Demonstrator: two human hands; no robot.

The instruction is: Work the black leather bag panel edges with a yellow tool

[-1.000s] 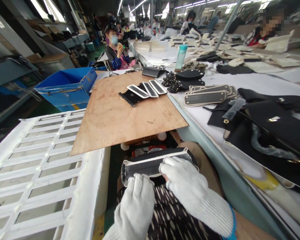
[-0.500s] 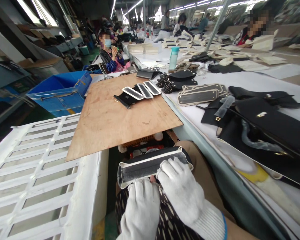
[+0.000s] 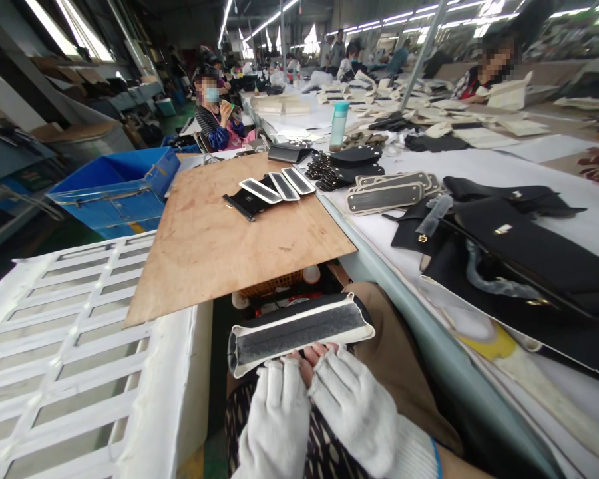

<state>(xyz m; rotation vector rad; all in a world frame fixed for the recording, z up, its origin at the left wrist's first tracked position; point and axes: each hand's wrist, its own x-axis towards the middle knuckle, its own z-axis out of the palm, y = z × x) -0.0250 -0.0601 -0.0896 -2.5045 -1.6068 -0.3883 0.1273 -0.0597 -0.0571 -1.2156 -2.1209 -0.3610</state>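
A black bag body [image 3: 299, 332] lies across my lap, its long dark base panel framed by a raised off-white edge and facing up. My left hand [image 3: 278, 409], in a white knit glove with bare fingertips, has its fingers curled at the near edge of the base. Close beside it, my right hand [image 3: 357, 402], gloved alike, pinches that same edge near the middle, with bare fingertips showing against it. Both thumbs are hidden. Below the hands shows a dark patterned cloth [image 3: 319, 442].
Beyond my lap, a plywood board [image 3: 229, 246] carries white-edged panels [image 3: 283, 186] and a black piece. Black bags [image 3: 529, 246], stacked base panels [image 3: 387, 193] and a bottle [image 3: 338, 126] lie right. A blue bin [image 3: 114, 193] and white slatted rack [image 3: 80, 346] stand left. Other people sit farther off.
My right hand has slid back off the base panel to its near edge, baring the panel's right end. The whole view has shifted slightly.
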